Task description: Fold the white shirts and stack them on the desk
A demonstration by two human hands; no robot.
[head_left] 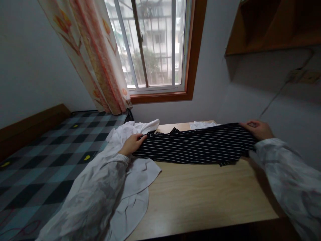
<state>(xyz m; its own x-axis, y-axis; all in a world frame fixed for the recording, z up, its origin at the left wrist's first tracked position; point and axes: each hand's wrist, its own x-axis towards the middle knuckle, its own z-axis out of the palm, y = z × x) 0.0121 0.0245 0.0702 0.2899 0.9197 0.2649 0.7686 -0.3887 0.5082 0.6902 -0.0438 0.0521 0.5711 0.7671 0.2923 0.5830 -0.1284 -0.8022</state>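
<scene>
A black garment with thin white stripes stretches lengthwise between my two hands, over the far part of the wooden table. My left hand is closed on its left end, thumb on top. At the other end, my right hand pinches the upper right corner. The cloth looks folded into a long band, and a small piece hangs from its lower edge near the right. What kind of garment it is, I cannot tell. Beneath and beside my left forearm lies a white garment, spread over the table's left side.
The light wooden table has its front edge near me. A bed with a checked cover stands along the left. Behind are a white cloth, a flowered curtain and a window. A wooden shelf hangs upper right.
</scene>
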